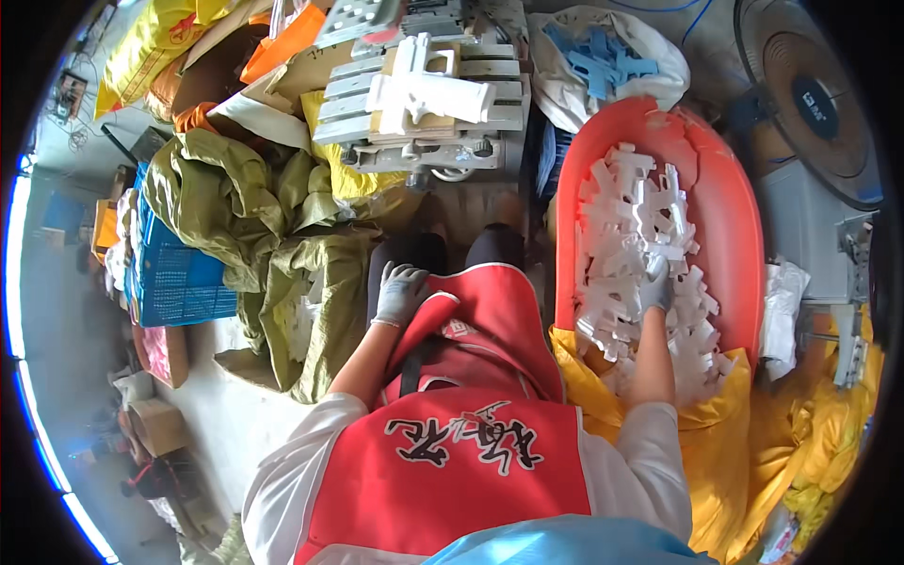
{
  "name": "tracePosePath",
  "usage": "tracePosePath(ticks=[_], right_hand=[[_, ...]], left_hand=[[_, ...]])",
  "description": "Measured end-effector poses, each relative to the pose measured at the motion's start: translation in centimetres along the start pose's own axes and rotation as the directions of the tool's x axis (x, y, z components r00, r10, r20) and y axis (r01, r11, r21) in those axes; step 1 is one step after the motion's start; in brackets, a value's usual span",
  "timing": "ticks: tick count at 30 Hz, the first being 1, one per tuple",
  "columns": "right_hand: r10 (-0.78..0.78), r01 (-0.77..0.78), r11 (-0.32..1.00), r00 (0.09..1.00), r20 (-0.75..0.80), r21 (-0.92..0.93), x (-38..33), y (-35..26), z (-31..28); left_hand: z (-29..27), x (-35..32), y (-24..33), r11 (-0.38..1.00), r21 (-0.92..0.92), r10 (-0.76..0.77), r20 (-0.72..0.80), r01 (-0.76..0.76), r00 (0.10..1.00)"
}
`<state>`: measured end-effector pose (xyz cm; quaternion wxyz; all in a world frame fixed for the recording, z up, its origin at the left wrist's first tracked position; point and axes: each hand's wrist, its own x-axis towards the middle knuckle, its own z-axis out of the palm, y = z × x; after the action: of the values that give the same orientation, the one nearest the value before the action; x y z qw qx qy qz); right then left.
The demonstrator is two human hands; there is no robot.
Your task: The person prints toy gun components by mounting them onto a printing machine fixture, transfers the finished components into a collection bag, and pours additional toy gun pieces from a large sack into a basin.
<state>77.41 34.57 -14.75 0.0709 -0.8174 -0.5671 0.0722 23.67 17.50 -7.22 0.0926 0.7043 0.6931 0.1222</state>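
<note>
Pieces in white (pixel 617 254), shaped like toy pistols, lie heaped in the right half of the frame, inside a red tub (pixel 744 245) whose raised wall probably keeps the loose pile from spilling. The tub stands close by the person's right side, likely so the heap can be reached without rising. The right grip (pixel 656 290), gloved in pale grey, is down in the pile, right of the frame's centre, against the pieces; its fingers blend into the white, so I cannot tell how far they are closed or whether they have hold of one. The left grip (pixel 401 294) rests near the centre on the dark-clad thigh beside the red apron (pixel 452 485), fingers loosely spread and nothing visible in it, perhaps simply idle.

The pieces look matt and pale, with barrels, trigger guards and handles tangled at many angles. At the top centre, more white pistol shapes (pixel 428 94) lie flat on a slatted grey stand (pixel 344 108), seemingly set apart from the heap. Blue pieces (pixel 603 64) sit in a white sack (pixel 557 105) at the upper right, and a yellow-orange sheet (pixel 702 461) drapes the tub's near end.
</note>
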Motion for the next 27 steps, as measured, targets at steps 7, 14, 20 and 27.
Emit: tracePosePath(ticks=[7,14,20,27], right_hand=[[0.135,-0.136,0.99,0.991,0.024,0.041,0.5,-3.4,0.3],[-0.093,0.078,0.95,0.995,0.036,0.304,-3.2,-3.9,-1.2],[0.061,-0.084,0.969,0.993,0.104,0.231,-7.8,-4.1,-5.5],[0.136,-0.123,0.934,0.991,-0.014,0.335,-16.4,-4.2,-12.5]], left_hand=[[-2.7,0.2,-1.1,0.941,-0.329,-0.077,0.026,0.081,0.997],[-4.0,-0.2,-5.3,0.806,-0.508,-0.381,-0.048,0.306,0.923],[-1.0,-1.2,-2.5,0.998,-0.066,0.013,-0.154,-0.023,0.988],[1.8,3.8,-1.5,0.942,-0.055,0.316,-0.187,-0.331,0.93]])
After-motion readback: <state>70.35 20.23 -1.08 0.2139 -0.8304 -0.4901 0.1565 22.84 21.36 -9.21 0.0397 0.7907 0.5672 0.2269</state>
